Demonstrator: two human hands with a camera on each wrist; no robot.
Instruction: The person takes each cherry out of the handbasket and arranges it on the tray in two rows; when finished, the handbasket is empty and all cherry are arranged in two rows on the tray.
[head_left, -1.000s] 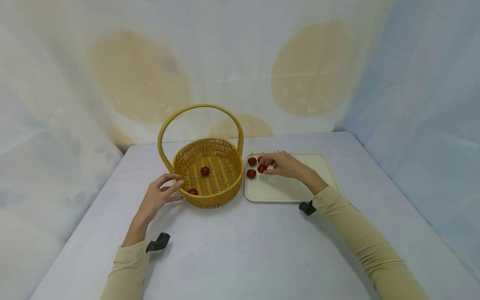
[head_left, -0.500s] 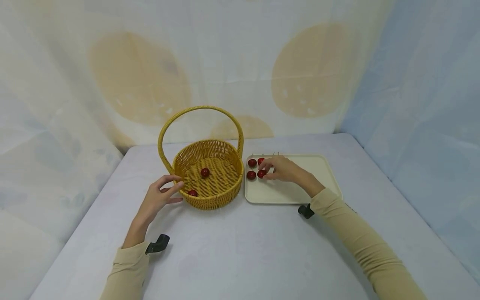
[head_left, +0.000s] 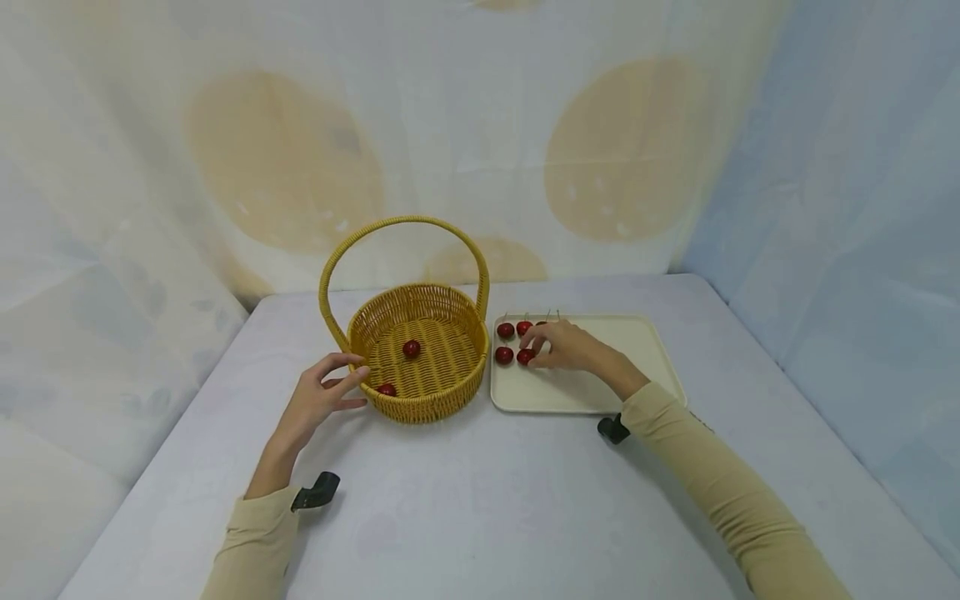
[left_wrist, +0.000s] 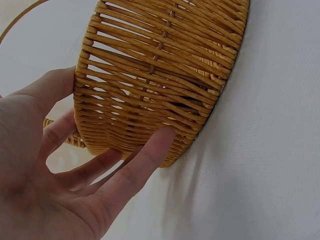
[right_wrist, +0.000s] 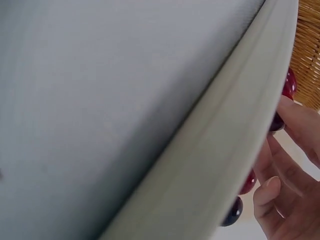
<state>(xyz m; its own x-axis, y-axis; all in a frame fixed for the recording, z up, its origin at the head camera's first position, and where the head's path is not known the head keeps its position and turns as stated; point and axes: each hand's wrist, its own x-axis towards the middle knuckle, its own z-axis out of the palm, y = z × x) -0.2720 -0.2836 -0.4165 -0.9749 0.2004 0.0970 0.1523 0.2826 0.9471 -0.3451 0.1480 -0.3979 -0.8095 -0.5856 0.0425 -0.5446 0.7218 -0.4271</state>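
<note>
My right hand (head_left: 573, 346) pinches a dark red cherry (head_left: 527, 357) between thumb and fingers, low over the cream tray (head_left: 600, 400). Beside it lies another cherry (head_left: 504, 356), and behind them a back row with a cherry (head_left: 506, 331) at its left end is partly hidden by the hand. In the right wrist view the tray's edge covers part of the pinched cherry (right_wrist: 276, 123). My left hand (head_left: 315, 398) touches the yellow wicker basket (head_left: 427, 408) at its left side, thumb at the rim and fingers spread along the outer wall (left_wrist: 145, 95).
Inside the basket are two cherries, one near the middle (head_left: 411, 349) and one by the front-left wall (head_left: 386, 389). Its tall arched handle (head_left: 408, 220) rises above. The basket stands close to the tray's left edge. A patterned cloth (head_left: 465, 125) hangs behind the table (head_left: 480, 500).
My right hand has lowered the pinched cherry toward the tray, level with the cherry to its left. The left hand stays at the basket. The head view has shifted slightly.
</note>
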